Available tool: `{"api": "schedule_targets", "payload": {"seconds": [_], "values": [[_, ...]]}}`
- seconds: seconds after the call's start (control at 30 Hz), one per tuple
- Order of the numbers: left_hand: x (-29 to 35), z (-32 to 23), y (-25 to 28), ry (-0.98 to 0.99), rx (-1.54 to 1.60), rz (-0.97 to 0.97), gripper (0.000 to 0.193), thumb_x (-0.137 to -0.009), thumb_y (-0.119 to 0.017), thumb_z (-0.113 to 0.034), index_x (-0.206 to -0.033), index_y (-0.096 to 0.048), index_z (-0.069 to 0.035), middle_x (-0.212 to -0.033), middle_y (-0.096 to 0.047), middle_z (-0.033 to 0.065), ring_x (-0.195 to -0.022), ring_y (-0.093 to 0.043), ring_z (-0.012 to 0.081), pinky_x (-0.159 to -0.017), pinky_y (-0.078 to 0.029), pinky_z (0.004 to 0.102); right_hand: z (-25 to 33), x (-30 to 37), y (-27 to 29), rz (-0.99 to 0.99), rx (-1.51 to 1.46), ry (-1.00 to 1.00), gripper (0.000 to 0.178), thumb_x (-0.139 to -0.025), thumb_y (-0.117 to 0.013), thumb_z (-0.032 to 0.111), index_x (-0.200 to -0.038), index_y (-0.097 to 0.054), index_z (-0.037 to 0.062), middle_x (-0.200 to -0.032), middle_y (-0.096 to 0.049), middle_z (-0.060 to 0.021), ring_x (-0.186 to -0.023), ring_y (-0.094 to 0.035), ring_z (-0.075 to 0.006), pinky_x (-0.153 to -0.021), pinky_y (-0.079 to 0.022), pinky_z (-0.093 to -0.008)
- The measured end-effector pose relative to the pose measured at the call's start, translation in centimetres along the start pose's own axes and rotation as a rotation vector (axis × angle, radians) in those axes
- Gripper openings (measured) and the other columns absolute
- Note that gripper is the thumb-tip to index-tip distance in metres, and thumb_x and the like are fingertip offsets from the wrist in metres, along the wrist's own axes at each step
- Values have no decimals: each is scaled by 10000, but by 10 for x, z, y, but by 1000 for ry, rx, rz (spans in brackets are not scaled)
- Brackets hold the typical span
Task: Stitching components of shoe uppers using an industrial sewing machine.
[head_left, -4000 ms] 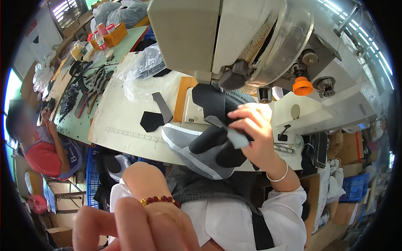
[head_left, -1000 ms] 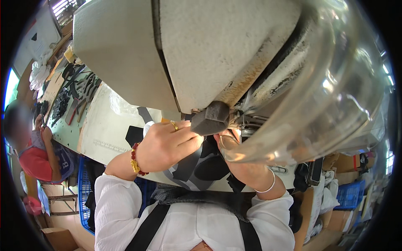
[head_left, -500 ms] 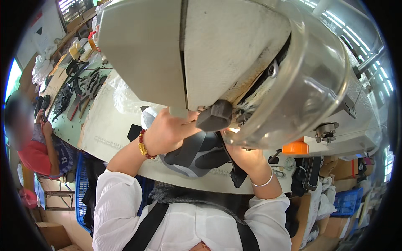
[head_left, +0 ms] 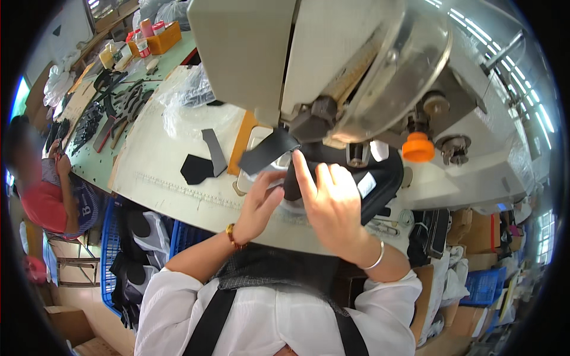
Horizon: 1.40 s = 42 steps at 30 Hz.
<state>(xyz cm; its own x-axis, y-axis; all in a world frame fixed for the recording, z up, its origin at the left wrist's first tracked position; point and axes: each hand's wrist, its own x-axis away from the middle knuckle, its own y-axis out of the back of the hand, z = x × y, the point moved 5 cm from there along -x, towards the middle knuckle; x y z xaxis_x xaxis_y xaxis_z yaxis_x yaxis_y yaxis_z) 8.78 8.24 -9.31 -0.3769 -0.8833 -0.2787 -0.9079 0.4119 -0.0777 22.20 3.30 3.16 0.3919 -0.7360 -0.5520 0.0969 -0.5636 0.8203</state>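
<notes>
A sewing machine head (head_left: 249, 53) reaches over the white worktable (head_left: 160, 160). Under its presser area lies a dark shoe upper (head_left: 386, 178) with a small white label. From it a flat black strip (head_left: 267, 152) sticks out to the left. My right hand (head_left: 335, 204) has its fingers stretched out, and the index fingertip presses on the strip's end beside the needle area. Lower left of it, my left hand (head_left: 261, 204) is open, thumb and fingers apart, close to the upper's near edge. Whether its fingertips touch the upper I cannot tell.
Cut black pieces (head_left: 196, 169) and a clear plastic bag (head_left: 184, 101) lie left on the table. An orange knob (head_left: 418, 146) hangs at the machine's right. Blue baskets (head_left: 110, 261) stand below left. A seated person (head_left: 47, 196) works at the far-left green table.
Both hands have shifted from gripping the upper under the machine; the left drew back toward me. The upper now lies further right, and the strip and cut pieces show. The view has shifted.
</notes>
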Motion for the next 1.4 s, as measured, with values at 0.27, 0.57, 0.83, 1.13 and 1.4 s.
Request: {"api": "schedule_targets", "payload": {"seconds": [0.27,0.57,0.83,1.13,1.4], "values": [[-27,-23,-55,466,1373,475,412,-1110,-490,-489,-1328,-630,-170,-1233,-661,29,-1201,-604,167,-1074,-449,389,12,4,41,85,-21,46,632,-808,-661,62,-1424,-574,-51,-932,-554,-87,-851,-589,-236,-785,-460,-385],[-47,-25,-13,-49,-104,-95,285,-1054,-631,-268,-1126,-718,-7,-905,-739,119,-803,-688,212,-759,-533,368,19,11,15,16,222,22,690,-817,-685,101,-1475,-531,-40,-871,-541,-43,-802,-568,-200,-871,-427,-383],[-52,-69,21,-332,-662,-65,267,-911,-785,-126,-1116,-715,29,-881,-756,175,-692,-685,381,-636,-528,389,7,13,-1,-183,98,7,254,-776,-705,87,-1011,-695,-10,-952,-626,-129,-894,-615,-256,-780,-494,-398],[-69,-101,27,-703,-802,-10,520,-737,-822,-9,-1222,-634,-29,-1046,-680,95,-1024,-613,361,-924,-502,428,14,2,2,-22,-89,-34,172,-784,-696,85,-906,-629,-16,-1370,-625,-338,-1294,-622,-439,-1106,-471,-576],[-70,-86,33,-689,-1026,245,293,-743,-722,-1,-1013,-766,-104,-977,-688,113,-840,-673,276,-746,-551,333,21,-2,2,24,-91,-115,168,-772,-697,114,-865,-608,5,-1318,-661,-308,-1187,-656,-401,-987,-496,-561]]}}
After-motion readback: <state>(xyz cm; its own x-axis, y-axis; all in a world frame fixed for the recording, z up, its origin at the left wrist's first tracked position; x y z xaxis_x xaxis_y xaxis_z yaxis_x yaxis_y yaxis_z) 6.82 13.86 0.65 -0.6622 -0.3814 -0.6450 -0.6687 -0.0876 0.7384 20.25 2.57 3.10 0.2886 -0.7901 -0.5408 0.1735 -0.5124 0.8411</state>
